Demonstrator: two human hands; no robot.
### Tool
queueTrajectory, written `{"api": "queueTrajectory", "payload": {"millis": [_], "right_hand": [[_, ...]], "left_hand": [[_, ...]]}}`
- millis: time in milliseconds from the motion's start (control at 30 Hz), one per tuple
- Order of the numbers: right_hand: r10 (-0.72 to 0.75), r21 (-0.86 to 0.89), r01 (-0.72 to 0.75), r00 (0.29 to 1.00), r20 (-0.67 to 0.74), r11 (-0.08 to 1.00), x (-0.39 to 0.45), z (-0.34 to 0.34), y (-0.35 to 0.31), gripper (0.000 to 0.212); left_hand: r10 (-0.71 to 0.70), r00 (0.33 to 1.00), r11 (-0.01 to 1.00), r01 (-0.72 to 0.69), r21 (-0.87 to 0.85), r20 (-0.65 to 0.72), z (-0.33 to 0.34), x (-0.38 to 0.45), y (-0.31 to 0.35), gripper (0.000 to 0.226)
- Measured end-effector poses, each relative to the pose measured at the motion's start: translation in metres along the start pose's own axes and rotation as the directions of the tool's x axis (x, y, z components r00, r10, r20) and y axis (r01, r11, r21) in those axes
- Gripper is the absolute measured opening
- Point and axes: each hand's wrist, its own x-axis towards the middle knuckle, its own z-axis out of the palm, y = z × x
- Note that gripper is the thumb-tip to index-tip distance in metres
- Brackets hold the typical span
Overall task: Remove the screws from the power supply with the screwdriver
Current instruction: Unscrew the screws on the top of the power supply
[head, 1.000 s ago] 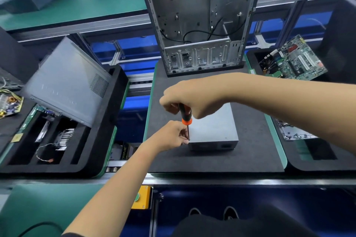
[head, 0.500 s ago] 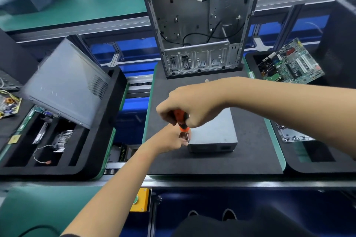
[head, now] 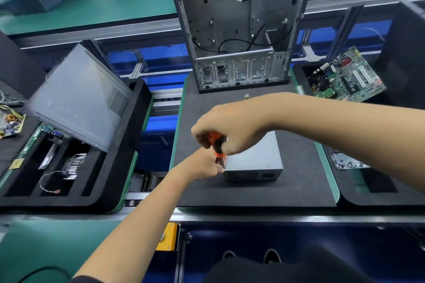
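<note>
A grey metal power supply (head: 255, 158) lies on the black foam mat (head: 253, 193) in the middle. My right hand (head: 230, 128) grips the orange and black handle of a screwdriver (head: 217, 145), which points down at the box's near left corner. My left hand (head: 202, 165) is at that same corner, its fingertips pinching the screwdriver's shaft near the tip. The tip and any screw are hidden by my fingers.
An open, stripped computer case (head: 241, 27) stands upright at the mat's far edge. A black foam tray (head: 69, 167) on the left holds parts and a leaning grey side panel (head: 78, 96). A motherboard (head: 347, 76) sits in a tray on the right.
My right hand has shifted slightly left and tilted the screwdriver handle. My left hand has stayed at the corner of the power supply.
</note>
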Motion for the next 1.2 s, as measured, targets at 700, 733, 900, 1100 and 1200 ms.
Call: {"api": "queueTrajectory", "payload": {"millis": [700,733,900,1100,1200], "right_hand": [[0.047,-0.203,-0.063,0.995,-0.084,0.977,0.018,-0.002,0.015,0.018],[0.013,-0.185,-0.025,0.998,-0.065,0.982,0.016,-0.006,0.015,0.014],[0.015,-0.062,-0.015,1.0,-0.007,0.998,0.012,-0.014,0.018,0.027],[0.205,-0.366,-0.233,0.972,-0.113,0.901,0.018,-0.001,0.01,0.038],[0.153,-0.382,-0.182,0.983,-0.105,0.906,0.022,0.001,0.011,0.03]], "left_hand": [[0.017,0.999,0.978,-0.023,-0.208,-0.034,0.002,-0.005,-0.016,0.013],[0.009,0.999,0.974,-0.018,-0.224,-0.04,0.003,-0.006,-0.017,0.013],[-0.009,0.997,0.966,-0.012,-0.256,-0.08,0.006,-0.009,-0.016,0.021],[-0.027,0.996,0.96,0.001,-0.279,-0.09,0.008,-0.008,-0.016,0.025],[-0.024,0.996,0.957,-0.003,-0.29,-0.089,0.009,-0.008,-0.017,0.023]]}}
